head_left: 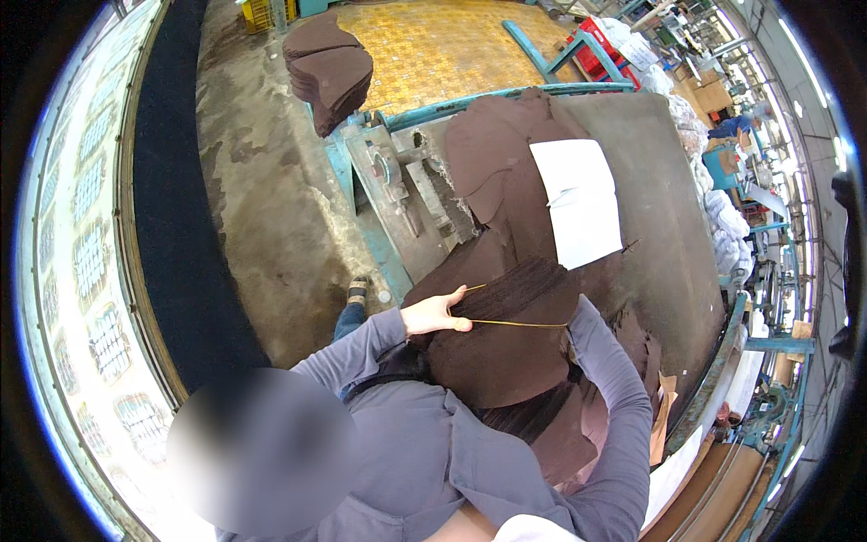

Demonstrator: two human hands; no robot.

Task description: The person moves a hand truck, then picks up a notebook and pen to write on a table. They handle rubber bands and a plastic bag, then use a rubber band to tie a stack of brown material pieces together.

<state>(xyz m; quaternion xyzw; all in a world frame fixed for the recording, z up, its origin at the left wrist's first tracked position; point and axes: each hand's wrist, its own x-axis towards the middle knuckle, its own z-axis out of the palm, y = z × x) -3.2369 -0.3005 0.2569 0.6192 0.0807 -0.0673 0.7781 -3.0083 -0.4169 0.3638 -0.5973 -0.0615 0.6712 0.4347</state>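
Note:
A thick bundle of cut dark-brown fabric pieces (497, 361) lies in front of me, its many layers showing along the far edge. A thin yellow string (519, 323) runs taut across it. My left hand (432, 313) is at the bundle's left edge, thumb and forefinger gripping the string, with one strand at each. The string's other end reaches my right sleeve cuff (580, 316) at the bundle's right edge. Behind the cloth and cuff, my right hand's fingers are hidden.
More brown fabric stacks (497, 149) spread over the worktable (646, 135), with a white paper sheet (578, 199) on top. A metal machine part (388, 185) edges the table's left side. Another brown stack (330, 72) stands far left. White bundles (727, 230) line the right.

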